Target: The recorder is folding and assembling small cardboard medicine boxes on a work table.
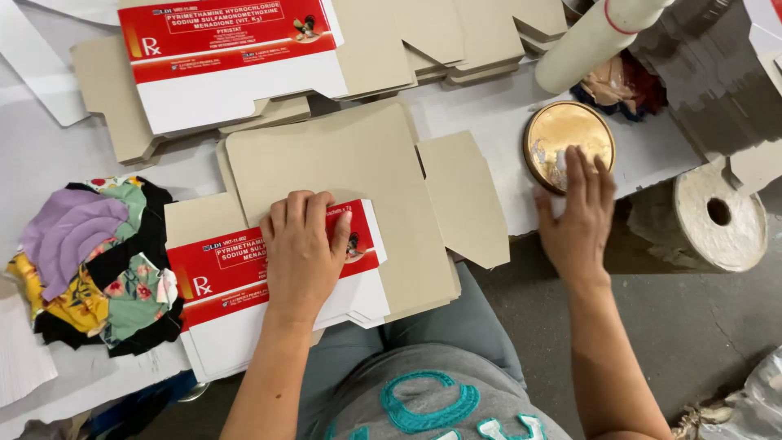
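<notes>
The left hand (301, 253) lies flat, fingers spread, gripping nothing, pressing a red-and-white flattened carton (236, 285) at the counter's (49, 155) near edge. Right of that carton, the right hand (578, 212) rests open fingers on a round gold tin (562, 134), grasping nothing. Left of the carton sits a cloth bundle (98, 261); beyond it, 1 more printed carton (236, 57).

One view only, from a camera worn on the person's head. It faces steeply downward over the person's own lap and forearms onto the white surface (49, 155), at close working range. The near edge of the surface runs across the lower half of the frame; concrete floor (700, 326) shows at lower right. No second view is available for overlap.
</notes>
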